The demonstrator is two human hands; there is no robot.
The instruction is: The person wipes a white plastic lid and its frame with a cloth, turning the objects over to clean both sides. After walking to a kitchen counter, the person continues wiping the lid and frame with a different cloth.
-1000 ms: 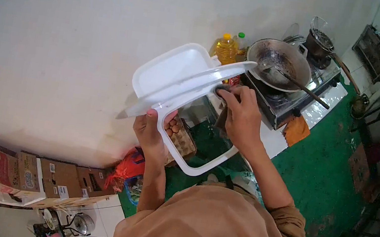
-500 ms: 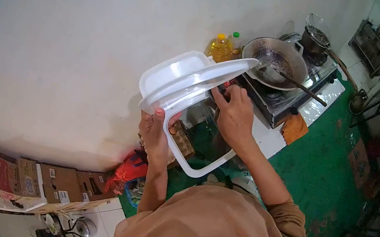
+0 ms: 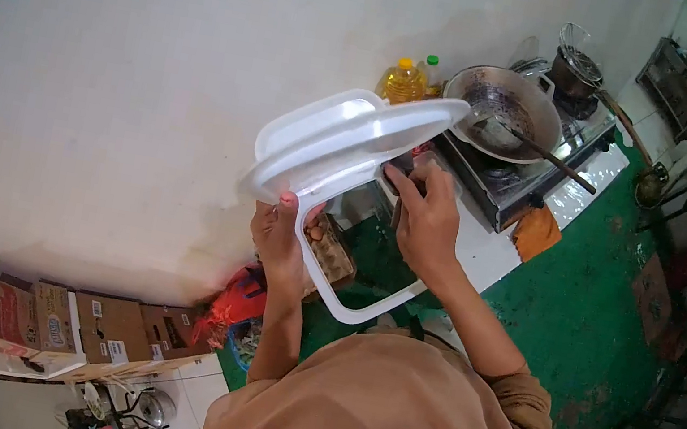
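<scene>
A white plastic lid frame point(image 3: 373, 307) with a rectangular opening is held up in front of me. Its white hinged flap point(image 3: 365, 141) stands raised, tilted along the far side. My left hand point(image 3: 278, 235) grips the frame's left edge, with the thumb on top. At the frame's far right corner, my right hand point(image 3: 426, 219) has its fingers bent together around something small and dark that I cannot make out. Through the opening show the green floor and an egg tray point(image 3: 332, 254) with brown eggs.
A wok point(image 3: 506, 110) with a long-handled spatula sits on a gas stove point(image 3: 502, 191), beside a dark pot. Two bottles, one of yellow oil point(image 3: 401, 86), stand by the wall. An orange cloth point(image 3: 535, 234) hangs at the counter edge. Cardboard boxes point(image 3: 106, 329) lie lower left.
The raised flap has tipped slightly, its right end a little higher. My right hand's fingers have shifted slightly at the frame's corner. My left hand keeps its hold.
</scene>
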